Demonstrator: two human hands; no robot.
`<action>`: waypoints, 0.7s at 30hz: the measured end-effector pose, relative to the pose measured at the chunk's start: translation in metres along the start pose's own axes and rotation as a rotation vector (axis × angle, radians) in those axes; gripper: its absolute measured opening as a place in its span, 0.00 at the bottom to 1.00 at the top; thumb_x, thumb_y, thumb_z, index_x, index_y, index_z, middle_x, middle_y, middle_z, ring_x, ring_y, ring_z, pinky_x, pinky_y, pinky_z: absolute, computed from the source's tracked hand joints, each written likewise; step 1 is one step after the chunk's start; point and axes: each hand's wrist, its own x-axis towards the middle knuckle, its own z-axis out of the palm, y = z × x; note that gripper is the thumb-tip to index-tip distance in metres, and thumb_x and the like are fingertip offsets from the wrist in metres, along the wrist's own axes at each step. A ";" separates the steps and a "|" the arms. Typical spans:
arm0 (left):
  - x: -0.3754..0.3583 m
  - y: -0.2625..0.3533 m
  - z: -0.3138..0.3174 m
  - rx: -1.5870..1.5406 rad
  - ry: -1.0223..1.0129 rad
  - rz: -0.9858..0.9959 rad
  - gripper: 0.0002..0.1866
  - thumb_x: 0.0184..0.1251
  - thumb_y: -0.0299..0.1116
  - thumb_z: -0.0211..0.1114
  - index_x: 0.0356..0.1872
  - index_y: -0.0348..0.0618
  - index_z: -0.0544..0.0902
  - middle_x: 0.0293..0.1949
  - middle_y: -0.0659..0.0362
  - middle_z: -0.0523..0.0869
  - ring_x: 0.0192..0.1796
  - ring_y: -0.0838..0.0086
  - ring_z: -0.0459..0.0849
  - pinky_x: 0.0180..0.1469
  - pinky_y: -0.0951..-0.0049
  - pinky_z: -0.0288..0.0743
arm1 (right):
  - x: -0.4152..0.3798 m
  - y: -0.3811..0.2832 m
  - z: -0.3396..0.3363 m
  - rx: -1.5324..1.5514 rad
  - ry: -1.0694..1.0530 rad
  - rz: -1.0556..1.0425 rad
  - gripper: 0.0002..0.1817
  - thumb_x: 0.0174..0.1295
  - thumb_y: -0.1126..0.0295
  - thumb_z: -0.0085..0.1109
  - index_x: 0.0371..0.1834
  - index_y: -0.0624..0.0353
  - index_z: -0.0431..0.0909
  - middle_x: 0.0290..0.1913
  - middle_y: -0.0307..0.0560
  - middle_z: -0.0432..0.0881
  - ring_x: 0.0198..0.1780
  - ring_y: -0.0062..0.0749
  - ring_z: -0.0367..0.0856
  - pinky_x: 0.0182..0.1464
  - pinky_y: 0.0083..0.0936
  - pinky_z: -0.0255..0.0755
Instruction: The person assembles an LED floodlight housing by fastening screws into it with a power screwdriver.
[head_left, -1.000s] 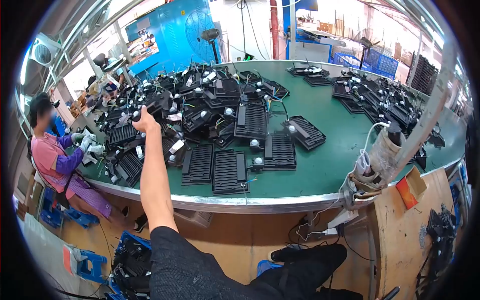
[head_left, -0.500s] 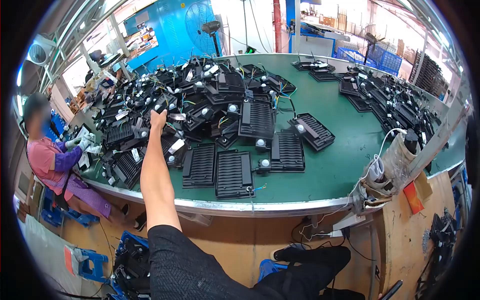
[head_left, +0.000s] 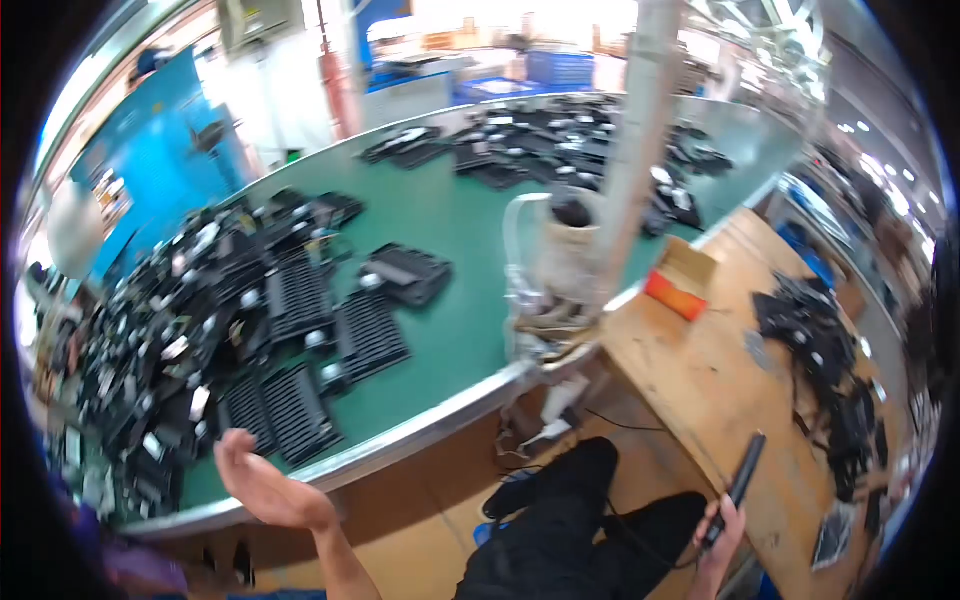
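Note:
My left hand (head_left: 270, 488) is raised above the near edge of the green table (head_left: 460, 335). Its fingers are loosely curved and apart, and nothing shows in them. Closest to it are black finned floodlights (head_left: 300, 412), some with white round sensor heads. More of them form a large heap (head_left: 170, 340) on the table's left side. At the lower right, my right hand (head_left: 722, 525) grips a slim black corded tool (head_left: 742, 478), its upper end pointing up beside the wooden bench. The cord runs down towards my legs. Blur hides the tool's exact kind.
A post (head_left: 640, 150) with a wrapped holder (head_left: 570, 260) stands at the table edge. The wooden bench (head_left: 690, 400) on the right bears an open orange-and-brown box (head_left: 682, 282) and a pile of black parts (head_left: 825, 350). More floodlights (head_left: 530, 140) lie across the table.
The view has swung right. My left hand has drawn back from the floodlight heap to the table's near edge. My right hand and its tool have come into view.

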 end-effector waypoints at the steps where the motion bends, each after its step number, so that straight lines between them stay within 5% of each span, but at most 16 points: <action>1: -0.011 0.026 0.016 -0.276 -0.269 0.068 0.19 0.82 0.30 0.52 0.60 0.21 0.79 0.54 0.45 0.85 0.53 0.60 0.83 0.59 0.60 0.77 | 0.012 0.003 -0.005 0.002 0.016 0.000 0.23 0.78 0.63 0.59 0.72 0.59 0.71 0.27 0.41 0.77 0.13 0.24 0.74 0.11 0.22 0.66; 2: -0.024 0.053 0.046 -0.479 -0.314 0.167 0.19 0.77 0.28 0.57 0.60 0.21 0.79 0.50 0.45 0.87 0.51 0.61 0.85 0.59 0.62 0.77 | 0.011 -0.009 0.006 0.022 -0.006 -0.042 0.21 0.77 0.65 0.60 0.69 0.60 0.71 0.27 0.41 0.77 0.13 0.24 0.74 0.11 0.21 0.66; 3: -0.035 0.077 0.055 -0.273 -0.518 0.162 0.19 0.76 0.15 0.56 0.66 0.25 0.78 0.52 0.44 0.86 0.47 0.65 0.86 0.55 0.64 0.80 | 0.014 -0.008 0.005 -0.023 0.009 -0.065 0.20 0.76 0.66 0.61 0.66 0.61 0.71 0.27 0.42 0.77 0.13 0.23 0.75 0.12 0.21 0.67; 4: -0.043 0.105 0.079 -0.413 -0.557 0.073 0.22 0.75 0.11 0.56 0.67 0.28 0.78 0.51 0.45 0.87 0.42 0.66 0.88 0.52 0.67 0.82 | 0.020 -0.006 0.001 -0.063 0.025 -0.085 0.20 0.75 0.66 0.62 0.64 0.62 0.71 0.28 0.42 0.77 0.14 0.23 0.75 0.12 0.21 0.67; 6: -0.061 0.150 0.092 -0.675 -0.596 -0.137 0.17 0.81 0.13 0.49 0.64 0.29 0.79 0.48 0.44 0.87 0.41 0.68 0.87 0.47 0.68 0.81 | 0.026 -0.015 -0.002 -0.098 0.071 -0.131 0.19 0.74 0.67 0.63 0.62 0.63 0.72 0.28 0.42 0.77 0.14 0.23 0.75 0.13 0.21 0.67; 9: -0.072 0.240 0.118 -1.026 -0.817 0.236 0.13 0.73 0.14 0.57 0.54 0.29 0.83 0.31 0.43 0.91 0.30 0.59 0.91 0.43 0.66 0.84 | 0.032 -0.022 -0.004 -0.155 0.141 -0.194 0.17 0.73 0.68 0.65 0.58 0.63 0.72 0.28 0.42 0.77 0.15 0.23 0.76 0.15 0.21 0.68; 11: -0.109 0.273 0.173 -0.995 -0.976 -0.032 0.15 0.77 0.20 0.63 0.60 0.27 0.83 0.40 0.46 0.91 0.41 0.66 0.91 0.51 0.70 0.83 | 0.040 -0.027 -0.012 -0.107 0.144 -0.206 0.18 0.72 0.69 0.65 0.58 0.64 0.72 0.27 0.42 0.77 0.15 0.23 0.76 0.15 0.21 0.68; 14: -0.177 0.289 0.358 -1.057 -0.943 -0.651 0.21 0.81 0.31 0.64 0.67 0.27 0.81 0.52 0.55 0.89 0.50 0.73 0.87 0.57 0.72 0.80 | 0.050 -0.031 -0.019 -0.101 0.173 -0.231 0.18 0.72 0.69 0.65 0.59 0.64 0.72 0.27 0.42 0.78 0.15 0.22 0.75 0.15 0.21 0.68; 16: -0.217 0.278 0.488 -0.959 -0.942 -0.948 0.17 0.76 0.33 0.67 0.56 0.29 0.85 0.41 0.59 0.87 0.37 0.74 0.84 0.44 0.72 0.81 | 0.056 -0.038 -0.021 -0.113 0.192 -0.247 0.19 0.72 0.70 0.64 0.61 0.65 0.71 0.27 0.42 0.77 0.16 0.23 0.76 0.17 0.21 0.70; 18: -0.256 0.250 0.594 -0.525 -1.170 -0.853 0.14 0.74 0.35 0.69 0.48 0.31 0.85 0.32 0.61 0.83 0.29 0.74 0.79 0.33 0.67 0.78 | 0.064 -0.036 -0.025 -0.068 0.215 -0.270 0.20 0.72 0.71 0.62 0.63 0.66 0.70 0.28 0.42 0.77 0.16 0.24 0.76 0.18 0.22 0.71; 20: -0.301 0.217 0.678 -0.409 -1.447 -1.042 0.17 0.74 0.37 0.69 0.53 0.34 0.82 0.26 0.59 0.78 0.26 0.72 0.75 0.28 0.63 0.74 | 0.065 -0.037 -0.029 -0.029 0.233 -0.215 0.22 0.71 0.72 0.62 0.64 0.67 0.69 0.29 0.43 0.77 0.17 0.24 0.77 0.18 0.22 0.71; 21: -0.327 0.183 0.717 -0.404 -1.596 -0.860 0.20 0.74 0.38 0.69 0.59 0.35 0.80 0.30 0.54 0.82 0.27 0.67 0.79 0.28 0.61 0.76 | 0.068 -0.038 -0.031 0.003 0.240 -0.177 0.25 0.70 0.72 0.63 0.66 0.69 0.68 0.29 0.43 0.77 0.18 0.25 0.77 0.19 0.23 0.72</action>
